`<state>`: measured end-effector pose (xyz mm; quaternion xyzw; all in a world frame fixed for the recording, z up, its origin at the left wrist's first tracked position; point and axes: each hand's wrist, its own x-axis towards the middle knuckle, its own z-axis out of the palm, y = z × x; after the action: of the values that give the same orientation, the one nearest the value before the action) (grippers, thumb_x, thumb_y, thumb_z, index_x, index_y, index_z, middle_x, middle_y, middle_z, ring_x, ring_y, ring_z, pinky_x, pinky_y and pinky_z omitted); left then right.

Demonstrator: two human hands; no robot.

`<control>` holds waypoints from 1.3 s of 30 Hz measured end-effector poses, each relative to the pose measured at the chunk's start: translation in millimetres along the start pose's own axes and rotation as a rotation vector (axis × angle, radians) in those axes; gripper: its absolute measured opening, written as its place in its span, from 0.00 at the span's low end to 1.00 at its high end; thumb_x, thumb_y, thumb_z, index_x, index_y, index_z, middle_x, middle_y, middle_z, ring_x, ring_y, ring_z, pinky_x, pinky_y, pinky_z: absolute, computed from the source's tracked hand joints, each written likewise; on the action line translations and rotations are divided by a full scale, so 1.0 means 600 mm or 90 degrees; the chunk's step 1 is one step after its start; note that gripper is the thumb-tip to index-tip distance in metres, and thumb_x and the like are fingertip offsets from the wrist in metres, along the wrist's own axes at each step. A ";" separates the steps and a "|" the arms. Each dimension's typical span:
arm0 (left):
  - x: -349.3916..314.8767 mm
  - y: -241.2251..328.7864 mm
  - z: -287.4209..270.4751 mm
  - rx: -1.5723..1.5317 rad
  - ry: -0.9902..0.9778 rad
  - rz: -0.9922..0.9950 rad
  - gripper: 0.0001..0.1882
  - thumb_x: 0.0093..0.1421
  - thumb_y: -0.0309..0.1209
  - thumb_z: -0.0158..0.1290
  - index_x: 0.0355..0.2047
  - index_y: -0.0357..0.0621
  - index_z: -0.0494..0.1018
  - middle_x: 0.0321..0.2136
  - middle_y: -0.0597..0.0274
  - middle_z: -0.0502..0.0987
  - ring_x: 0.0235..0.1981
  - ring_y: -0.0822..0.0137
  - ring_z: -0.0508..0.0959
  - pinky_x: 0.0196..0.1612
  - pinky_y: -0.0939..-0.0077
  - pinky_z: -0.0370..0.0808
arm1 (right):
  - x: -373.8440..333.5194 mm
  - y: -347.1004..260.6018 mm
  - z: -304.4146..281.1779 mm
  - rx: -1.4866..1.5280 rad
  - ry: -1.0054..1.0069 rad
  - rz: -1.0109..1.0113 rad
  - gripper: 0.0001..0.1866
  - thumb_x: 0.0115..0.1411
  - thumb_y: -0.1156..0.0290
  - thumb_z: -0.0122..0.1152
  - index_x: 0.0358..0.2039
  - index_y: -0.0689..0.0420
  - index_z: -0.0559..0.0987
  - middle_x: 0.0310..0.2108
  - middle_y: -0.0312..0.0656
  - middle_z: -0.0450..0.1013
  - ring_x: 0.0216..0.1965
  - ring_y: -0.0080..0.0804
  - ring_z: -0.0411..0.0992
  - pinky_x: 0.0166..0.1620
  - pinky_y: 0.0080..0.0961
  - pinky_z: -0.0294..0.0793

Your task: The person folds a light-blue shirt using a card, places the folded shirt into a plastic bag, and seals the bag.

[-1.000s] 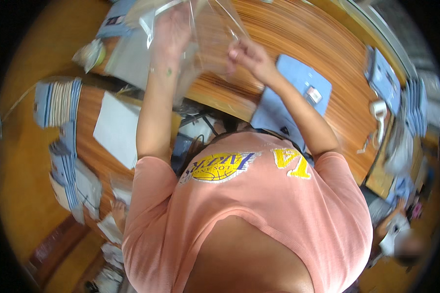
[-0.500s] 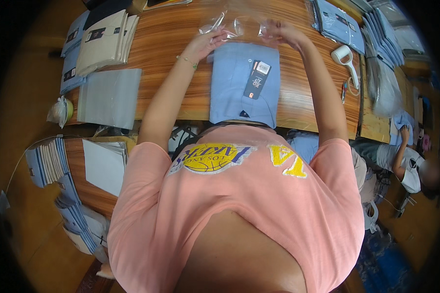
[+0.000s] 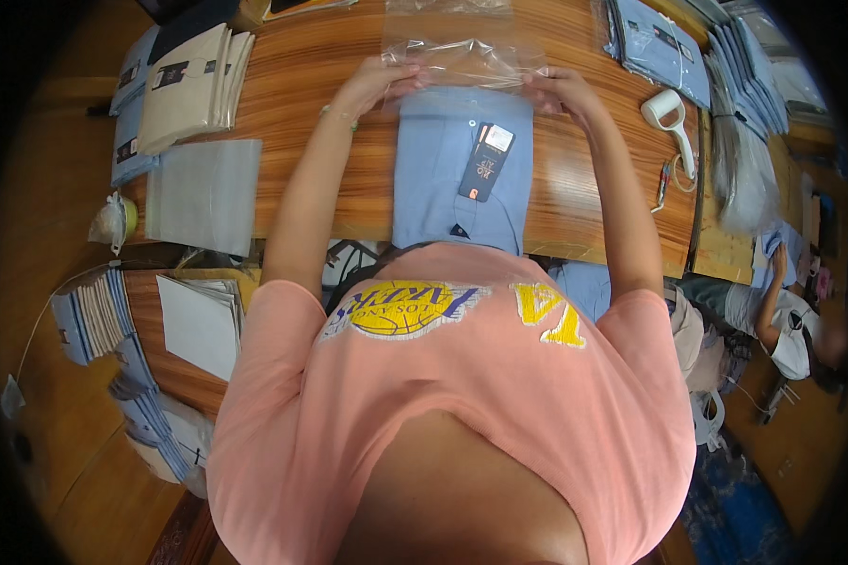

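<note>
A folded light-blue shirt lies on the wooden table in front of me, its near end close to my body. A dark hang tag with a white label rests on it. Across the shirt's far end stretches a clear plastic bag, its near edge reaching over the fabric. My left hand pinches the bag's left side and my right hand its right side. Both sets of fingertips are partly hidden by the shiny film.
Packed beige shirts and a stack of flat clear bags are at the left. On the right lie a white lint roller, a small red-and-white tool and bagged blue shirts. Another person works at far right.
The bag has been drawn flatter and nearer, now lapping over the shirt's far end. My hands have spread slightly apart at its sides, the right one moving lower and outward.
</note>
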<state>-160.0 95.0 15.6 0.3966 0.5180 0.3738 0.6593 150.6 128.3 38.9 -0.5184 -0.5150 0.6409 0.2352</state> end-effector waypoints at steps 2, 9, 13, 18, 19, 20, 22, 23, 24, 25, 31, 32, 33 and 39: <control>0.023 -0.015 0.007 0.291 0.070 0.034 0.17 0.53 0.36 0.58 0.39 0.37 0.75 0.32 0.62 0.79 0.27 0.67 0.77 0.31 0.82 0.72 | 0.050 0.063 -0.024 -0.065 -0.001 0.017 0.13 0.52 0.60 0.65 0.24 0.57 0.78 0.12 0.29 0.65 0.10 0.14 0.54 0.13 0.14 0.48; 0.041 -0.063 -0.028 0.398 0.063 0.041 0.16 0.48 0.37 0.62 0.35 0.44 0.78 0.30 0.66 0.79 0.23 0.75 0.75 0.25 0.81 0.66 | 0.076 0.096 -0.030 -0.128 -0.079 0.130 0.14 0.51 0.59 0.66 0.32 0.55 0.81 0.11 0.26 0.63 0.10 0.13 0.52 0.13 0.15 0.44; 0.034 -0.043 -0.042 0.305 -0.043 -0.076 0.16 0.47 0.37 0.63 0.35 0.43 0.78 0.25 0.69 0.77 0.20 0.79 0.70 0.21 0.86 0.62 | 0.081 0.101 -0.040 -0.109 -0.103 0.145 0.16 0.48 0.58 0.68 0.34 0.53 0.81 0.13 0.26 0.64 0.13 0.14 0.53 0.14 0.15 0.44; 0.050 -0.068 -0.055 0.285 0.024 0.005 0.16 0.50 0.34 0.61 0.38 0.43 0.76 0.26 0.69 0.77 0.16 0.83 0.64 0.18 0.92 0.60 | 0.084 0.083 -0.035 -0.145 -0.137 0.160 0.14 0.50 0.59 0.66 0.34 0.53 0.80 0.13 0.25 0.61 0.13 0.14 0.52 0.15 0.16 0.44; 0.052 -0.074 -0.056 0.282 0.039 0.033 0.15 0.50 0.34 0.61 0.38 0.43 0.76 0.26 0.69 0.77 0.16 0.83 0.63 0.17 0.92 0.59 | 0.084 0.082 -0.033 -0.142 -0.138 0.155 0.13 0.50 0.59 0.66 0.33 0.54 0.80 0.12 0.25 0.60 0.13 0.14 0.52 0.15 0.16 0.44; 0.054 -0.080 -0.060 0.287 0.023 -0.005 0.15 0.50 0.34 0.61 0.38 0.42 0.76 0.27 0.68 0.77 0.16 0.83 0.63 0.17 0.92 0.59 | 0.085 0.082 -0.032 -0.138 -0.139 0.151 0.13 0.51 0.59 0.65 0.32 0.54 0.80 0.12 0.25 0.59 0.12 0.14 0.51 0.14 0.16 0.44; 0.047 -0.062 -0.052 0.301 -0.017 -0.079 0.15 0.50 0.33 0.61 0.38 0.41 0.76 0.28 0.67 0.77 0.15 0.83 0.63 0.17 0.92 0.59 | 0.081 0.096 -0.057 -0.096 -0.179 0.196 0.13 0.52 0.59 0.65 0.29 0.55 0.79 0.11 0.24 0.57 0.11 0.13 0.49 0.14 0.15 0.43; 0.045 -0.056 -0.052 0.305 -0.041 -0.090 0.16 0.51 0.33 0.60 0.39 0.41 0.75 0.28 0.67 0.77 0.15 0.83 0.62 0.17 0.92 0.59 | 0.081 0.103 -0.067 -0.074 -0.200 0.218 0.13 0.52 0.59 0.64 0.28 0.56 0.78 0.11 0.24 0.57 0.10 0.13 0.48 0.13 0.15 0.42; 0.042 -0.053 -0.052 0.308 -0.061 -0.101 0.16 0.51 0.33 0.60 0.39 0.40 0.75 0.28 0.66 0.77 0.15 0.83 0.62 0.16 0.92 0.60 | 0.079 0.097 -0.065 -0.066 -0.221 0.222 0.13 0.52 0.59 0.65 0.28 0.56 0.78 0.10 0.24 0.56 0.10 0.13 0.48 0.13 0.15 0.42; 0.039 -0.049 -0.052 0.310 -0.081 -0.112 0.17 0.51 0.33 0.60 0.40 0.40 0.74 0.28 0.66 0.77 0.14 0.83 0.62 0.16 0.92 0.60 | 0.073 0.090 -0.063 -0.058 -0.243 0.226 0.14 0.52 0.58 0.65 0.28 0.56 0.77 0.10 0.24 0.55 0.10 0.13 0.47 0.13 0.15 0.42; 0.040 -0.034 -0.055 0.358 -0.150 -0.172 0.22 0.51 0.36 0.60 0.44 0.39 0.71 0.23 0.69 0.74 0.14 0.83 0.64 0.16 0.92 0.61 | 0.055 0.076 -0.055 -0.085 -0.216 0.230 0.13 0.52 0.65 0.66 0.34 0.56 0.75 0.09 0.24 0.54 0.09 0.13 0.49 0.13 0.14 0.44; 0.039 -0.035 -0.056 0.375 -0.147 -0.181 0.22 0.51 0.37 0.60 0.43 0.40 0.71 0.22 0.70 0.74 0.15 0.83 0.64 0.16 0.92 0.61 | 0.053 0.073 -0.053 -0.079 -0.211 0.235 0.13 0.52 0.66 0.66 0.36 0.56 0.74 0.09 0.24 0.53 0.09 0.13 0.49 0.13 0.13 0.45; 0.036 -0.032 -0.053 0.393 -0.149 -0.191 0.21 0.51 0.38 0.60 0.42 0.40 0.71 0.21 0.71 0.73 0.15 0.83 0.65 0.16 0.92 0.61 | 0.053 0.078 -0.056 -0.060 -0.234 0.244 0.14 0.52 0.66 0.66 0.37 0.56 0.74 0.09 0.24 0.54 0.09 0.13 0.49 0.13 0.14 0.45; 0.002 -0.035 -0.044 0.389 -0.157 -0.220 0.16 0.49 0.41 0.62 0.29 0.43 0.72 0.18 0.72 0.70 0.18 0.82 0.68 0.17 0.89 0.63 | 0.032 0.095 -0.055 0.039 -0.316 0.271 0.13 0.53 0.68 0.64 0.37 0.56 0.74 0.08 0.24 0.54 0.09 0.13 0.49 0.13 0.13 0.45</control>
<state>-184.0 91.0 -8.0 0.5239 0.5818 0.0341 0.6212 186.9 137.5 -18.6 -0.4353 -0.4170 0.7976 -0.0213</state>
